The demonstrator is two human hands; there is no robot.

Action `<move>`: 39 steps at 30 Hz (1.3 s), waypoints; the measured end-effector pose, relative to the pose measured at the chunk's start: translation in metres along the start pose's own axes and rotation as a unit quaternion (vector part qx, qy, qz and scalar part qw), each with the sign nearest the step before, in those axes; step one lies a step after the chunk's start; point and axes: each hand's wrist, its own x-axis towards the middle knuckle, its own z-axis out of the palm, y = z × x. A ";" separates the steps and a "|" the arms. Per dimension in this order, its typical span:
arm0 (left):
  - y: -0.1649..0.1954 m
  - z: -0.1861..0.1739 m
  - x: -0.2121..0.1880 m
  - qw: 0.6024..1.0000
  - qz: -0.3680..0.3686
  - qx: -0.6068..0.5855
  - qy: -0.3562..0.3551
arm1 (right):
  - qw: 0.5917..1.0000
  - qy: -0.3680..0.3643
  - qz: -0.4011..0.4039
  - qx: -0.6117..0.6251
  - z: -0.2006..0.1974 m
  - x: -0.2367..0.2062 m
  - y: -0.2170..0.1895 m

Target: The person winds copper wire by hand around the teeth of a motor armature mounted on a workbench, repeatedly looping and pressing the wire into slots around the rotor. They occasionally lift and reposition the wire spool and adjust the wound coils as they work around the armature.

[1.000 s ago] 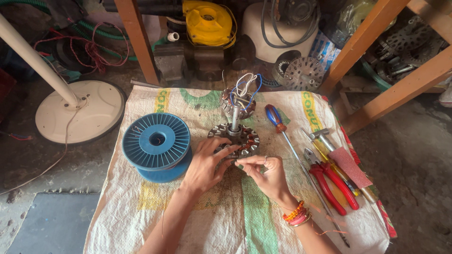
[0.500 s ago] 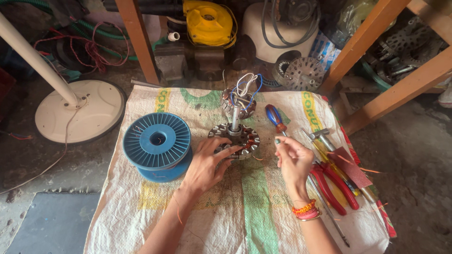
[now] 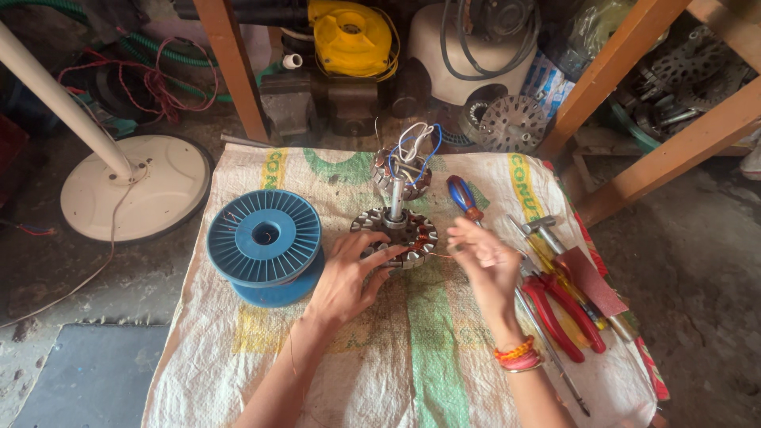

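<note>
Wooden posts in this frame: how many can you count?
3: one upright post behind the sack, two slanted posts at the upper right. Others may be hidden.
</note>
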 end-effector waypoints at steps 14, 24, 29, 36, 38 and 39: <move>0.000 0.000 0.001 1.000 -0.006 -0.001 -0.005 | 0.973 -0.042 -0.099 -0.206 0.022 -0.015 -0.014; -0.005 0.005 0.000 1.000 -0.002 -0.012 0.003 | 0.976 -0.134 -0.118 -0.123 0.034 -0.029 -0.010; -0.004 0.004 0.000 1.000 -0.004 -0.010 0.003 | 0.976 -0.151 -0.110 -0.109 0.028 -0.027 -0.013; -0.006 0.006 -0.001 1.000 -0.004 -0.001 0.001 | 0.983 -0.165 0.004 -0.084 0.022 -0.026 -0.003; -0.006 0.007 -0.001 1.000 -0.006 0.000 -0.002 | 0.983 -0.166 0.009 -0.080 0.022 -0.027 -0.001; -0.006 0.007 -0.001 1.000 -0.008 0.000 -0.006 | 0.982 -0.172 0.010 -0.073 0.022 -0.027 -0.001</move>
